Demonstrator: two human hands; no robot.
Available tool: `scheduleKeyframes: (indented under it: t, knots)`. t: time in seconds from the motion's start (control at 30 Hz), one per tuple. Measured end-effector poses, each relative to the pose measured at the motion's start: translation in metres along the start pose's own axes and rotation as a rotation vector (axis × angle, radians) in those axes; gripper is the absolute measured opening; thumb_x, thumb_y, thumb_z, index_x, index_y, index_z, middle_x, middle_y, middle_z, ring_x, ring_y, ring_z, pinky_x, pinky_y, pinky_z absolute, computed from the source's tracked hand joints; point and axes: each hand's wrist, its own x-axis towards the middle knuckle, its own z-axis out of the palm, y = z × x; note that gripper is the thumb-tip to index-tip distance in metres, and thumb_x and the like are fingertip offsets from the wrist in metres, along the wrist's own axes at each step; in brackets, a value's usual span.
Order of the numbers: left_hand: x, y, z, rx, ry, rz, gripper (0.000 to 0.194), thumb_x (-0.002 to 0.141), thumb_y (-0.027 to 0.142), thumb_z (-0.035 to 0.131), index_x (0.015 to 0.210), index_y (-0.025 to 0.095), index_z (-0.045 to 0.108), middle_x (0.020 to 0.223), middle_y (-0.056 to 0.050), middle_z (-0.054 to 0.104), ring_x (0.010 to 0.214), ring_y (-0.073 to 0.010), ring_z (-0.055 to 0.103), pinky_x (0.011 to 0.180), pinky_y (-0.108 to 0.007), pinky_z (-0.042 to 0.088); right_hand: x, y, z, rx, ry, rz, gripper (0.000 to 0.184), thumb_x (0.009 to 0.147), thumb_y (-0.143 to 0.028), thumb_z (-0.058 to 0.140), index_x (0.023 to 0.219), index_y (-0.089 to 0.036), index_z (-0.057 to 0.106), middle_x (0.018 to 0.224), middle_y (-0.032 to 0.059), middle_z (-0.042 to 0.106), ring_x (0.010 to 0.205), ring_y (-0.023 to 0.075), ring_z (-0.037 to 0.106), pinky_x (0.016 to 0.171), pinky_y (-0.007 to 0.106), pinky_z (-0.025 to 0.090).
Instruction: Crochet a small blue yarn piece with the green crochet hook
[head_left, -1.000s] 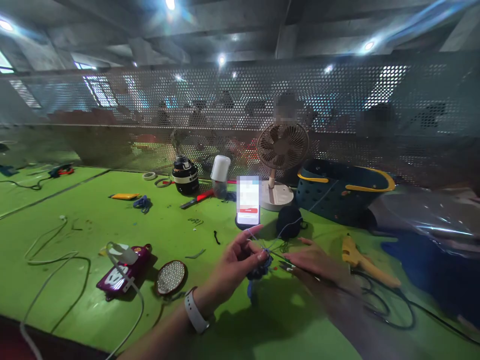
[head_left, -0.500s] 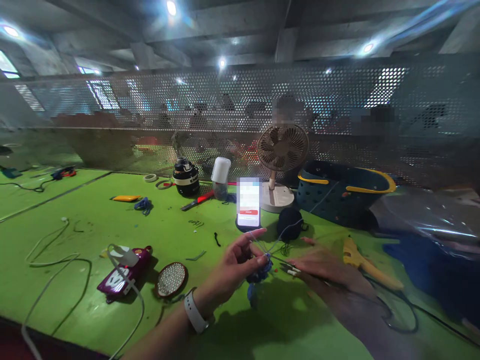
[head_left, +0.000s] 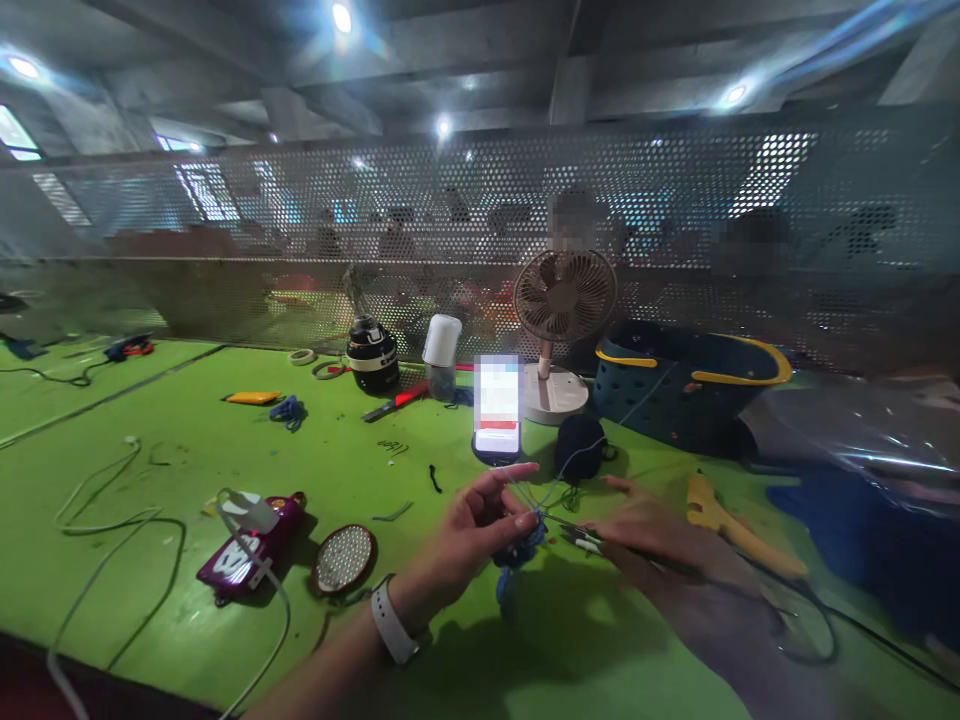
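Blue looped yarnwork (head_left: 529, 546) sits in the head view at about five o'clock from the centre, held up over the green desk (head_left: 202, 455). Over the last second the changes are small: the left index fingertip has dipped and slid slightly toward three o'clock, and the right hand (head_left: 645, 530) has shifted a little the same way. To my judgement this is a slight adjustment of the strand, with the hold on the yarnwork unbroken.

At ten o'clock from the yarnwork, the left hand (head_left: 480, 520) pinches its upper edge, thumb pressed down against curled fingers, with no visible gap; the index finger stands apart, stretched out with a pale yarn strand (head_left: 556, 486) near it. At three o'clock, the right hand's fingers are bunched round a slender metal tool (head_left: 564, 523) whose tip meets the yarnwork; blur hides exactly how tightly they close. A white-marked implement (head_left: 588, 545) lies just under that tool; whether it is also gripped, I cannot tell.

Around the yarnwork, a dark yarn ball (head_left: 577, 447) rests at one o'clock, a lit phone (head_left: 497, 440) between eleven and twelve, and a yellow glue gun (head_left: 709, 505) beyond the right hand.
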Motion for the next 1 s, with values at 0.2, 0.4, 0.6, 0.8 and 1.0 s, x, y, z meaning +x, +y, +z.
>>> scheduleKeyframes:
  t: [0.2, 0.4, 0.6, 0.8, 1.0]
  knots:
    - [0.000, 0.000, 0.000, 0.049, -0.011, 0.000, 0.052, 0.075, 0.028, 0.080, 0.124, 0.021, 0.063, 0.073, 0.003, 0.058, 0.059, -0.0065, 0.050, 0.054, -0.021, 0.038, -0.001, 0.001, 0.001, -0.002, 0.010, 0.013, 0.015, 0.087, -0.022, 0.068, 0.098, -0.028, 0.076, 0.085, 0.0003, 0.079, 0.080, 0.0211, 0.074, 0.096, 0.048, 0.054]
    - [0.000, 0.000, 0.002, 0.102, 0.008, 0.019, 0.053, 0.074, 0.028, 0.080, 0.124, 0.021, 0.062, 0.075, 0.002, 0.060, 0.066, -0.0089, 0.053, 0.061, -0.023, 0.042, -0.005, 0.003, 0.001, 0.026, 0.047, 0.042, 0.022, 0.084, -0.017, 0.069, 0.099, -0.031, 0.076, 0.085, -0.0012, 0.079, 0.081, 0.0219, 0.075, 0.094, 0.048, 0.056]
    - [0.000, -0.002, 0.001, 0.128, 0.031, 0.053, 0.052, 0.075, 0.028, 0.080, 0.124, 0.021, 0.063, 0.075, 0.001, 0.059, 0.066, -0.0087, 0.052, 0.059, -0.023, 0.040, -0.005, 0.002, -0.001, 0.016, 0.039, 0.042, 0.017, 0.084, -0.018, 0.069, 0.095, -0.029, 0.077, 0.084, -0.0001, 0.079, 0.081, 0.0230, 0.075, 0.094, 0.047, 0.057]
    - [0.000, -0.004, 0.003, 0.095, 0.037, 0.054, 0.053, 0.074, 0.029, 0.081, 0.123, 0.021, 0.063, 0.075, 0.001, 0.059, 0.065, -0.0093, 0.052, 0.059, -0.023, 0.041, -0.008, 0.005, 0.002, 0.021, 0.061, 0.038, 0.023, 0.082, -0.013, 0.070, 0.099, -0.029, 0.075, 0.087, 0.0000, 0.079, 0.084, 0.0230, 0.075, 0.096, 0.048, 0.056]
    - [-0.001, -0.005, 0.004, 0.082, 0.038, 0.005, 0.064, 0.073, 0.029, 0.081, 0.132, 0.023, 0.056, 0.077, 0.001, 0.060, 0.065, -0.0102, 0.053, 0.058, -0.024, 0.043, -0.013, 0.010, 0.010, 0.044, 0.025, 0.043, 0.023, 0.086, -0.015, 0.067, 0.102, -0.030, 0.074, 0.088, -0.0005, 0.078, 0.076, 0.0197, 0.072, 0.102, 0.054, 0.049]
